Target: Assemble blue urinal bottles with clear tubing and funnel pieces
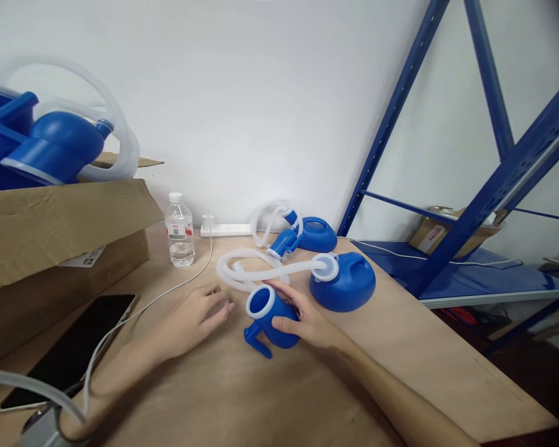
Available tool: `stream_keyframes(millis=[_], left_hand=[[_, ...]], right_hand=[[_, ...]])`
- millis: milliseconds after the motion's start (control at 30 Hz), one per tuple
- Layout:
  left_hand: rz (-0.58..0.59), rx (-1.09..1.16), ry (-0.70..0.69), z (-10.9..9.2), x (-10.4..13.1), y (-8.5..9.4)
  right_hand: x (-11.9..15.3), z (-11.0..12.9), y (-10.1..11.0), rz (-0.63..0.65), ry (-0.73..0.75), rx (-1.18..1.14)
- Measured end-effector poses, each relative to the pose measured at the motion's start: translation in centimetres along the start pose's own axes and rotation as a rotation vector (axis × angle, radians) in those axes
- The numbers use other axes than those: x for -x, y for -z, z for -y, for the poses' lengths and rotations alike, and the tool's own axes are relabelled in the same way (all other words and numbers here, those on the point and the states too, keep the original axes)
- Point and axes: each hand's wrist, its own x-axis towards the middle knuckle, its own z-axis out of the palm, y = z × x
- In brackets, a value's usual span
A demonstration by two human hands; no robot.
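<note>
My right hand [302, 315] is wrapped round a blue cup-like part [282, 338] with a white rim and a blue handle, its open mouth tilted up toward the left. To its left, my left hand [200, 316] hovers over the table with fingers curved and apart, holding nothing I can see. Behind my right hand lies a blue container [347, 288] with a white cap, from which a clear hose [249, 276] loops left on the table. Farther back, a second blue container [317, 234] lies beside a blue part [284, 241] and another coiled hose.
A cardboard box [65, 208] with blue parts and hoses fills the left. Near it are a tablet [74, 347], a water bottle [180, 233] and a power strip [230, 230]. A cable [153, 297] crosses the table; blue shelving [400, 112] stands right.
</note>
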Motion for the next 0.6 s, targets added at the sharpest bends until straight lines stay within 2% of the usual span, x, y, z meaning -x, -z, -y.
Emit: stream_keyframes(millis=[33, 67, 200, 267, 333, 433, 500, 600], left_hand=[[-0.002, 0.143, -0.010, -0.6, -0.1, 0.6], [-0.058, 0.282, -0.002, -1.0, -0.2, 1.1], [-0.410, 0.793, 0.049, -1.4, -0.3, 1.5], [-0.539, 0.920, 0.046, -1.4, -0.4, 1.0], [-0.598, 0.955, 0.047, -1.7, -0.4, 0.3], [-0.583, 0.960, 0.094, -2.5, -0.4, -0.8], [-0.497, 0.919, 0.149, -3.2, -0.3, -1.5], [-0.332, 0.768, 0.181, -4.1, 0.0, -2.6]], right_hand=[[0.1, -0.3, -0.1, 0.015, -0.021, -0.049], [0.1, -0.6, -0.2, 0.042, -0.042, -0.091], [0.2, -0.8, -0.9, 0.144, -0.063, -0.160], [0.1, -0.6, -1.5, 0.165, -0.054, -0.175], [0.1, -0.5, -2.0, 0.160, -0.048, -0.203], [0.2, -0.5, -2.8, 0.123, -0.053, -0.301], [0.4, -0.7, -3.2, 0.088, -0.045, -0.355], [0.7, -1.1, -3.7, 0.048, -0.010, -0.302]])
